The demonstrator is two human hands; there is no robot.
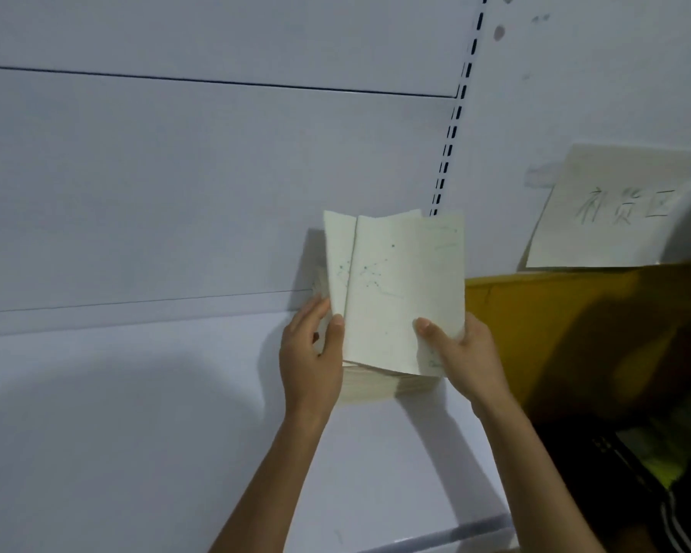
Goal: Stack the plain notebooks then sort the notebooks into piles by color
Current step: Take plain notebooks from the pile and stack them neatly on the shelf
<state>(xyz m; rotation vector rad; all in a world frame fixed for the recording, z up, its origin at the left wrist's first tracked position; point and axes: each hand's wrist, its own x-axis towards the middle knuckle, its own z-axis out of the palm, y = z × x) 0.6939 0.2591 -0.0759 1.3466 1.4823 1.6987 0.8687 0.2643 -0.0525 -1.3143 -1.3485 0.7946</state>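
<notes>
A stack of pale cream notebooks [387,387] lies on a white shelf [136,413] by the back panel. The top notebooks [395,289], with faint green dotted line drawings on their covers, are tilted up from the stack. My left hand [312,353] grips the left edge of these raised notebooks, thumb on the front cover. My right hand [459,353] grips their lower right corner, thumb on the cover and fingers behind. The lower part of the stack is partly hidden by my hands.
A yellow bin [555,313] stands directly right of the stack. A white paper sign [615,209] with handwritten characters hangs on the wall above it. A slotted upright [455,113] runs up the back panel. Dark floor lies at the lower right, beyond the shelf's front edge [435,540].
</notes>
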